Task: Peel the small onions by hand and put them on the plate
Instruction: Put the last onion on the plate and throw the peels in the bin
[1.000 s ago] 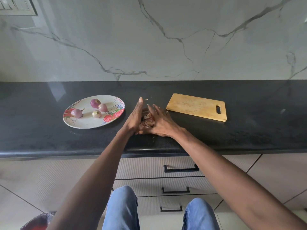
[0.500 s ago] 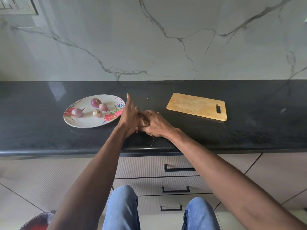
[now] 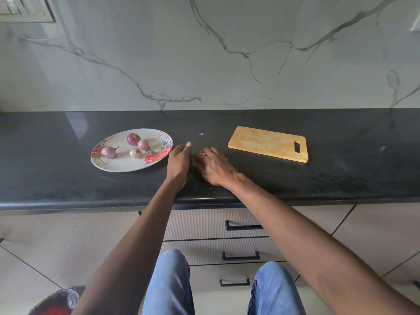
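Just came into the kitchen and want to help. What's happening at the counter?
A person is working at the black counter. Four small onions lie on the flowered plate. Both hands meet just right of the plate: the left hand and right hand close around a small dark pile, seemingly onion skins, mostly hidden. The cutting board lies bare to the right.

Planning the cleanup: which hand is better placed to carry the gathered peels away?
Probably the right hand: its curled fingers cover the peels, while the left hand only walls them in beside the plate.
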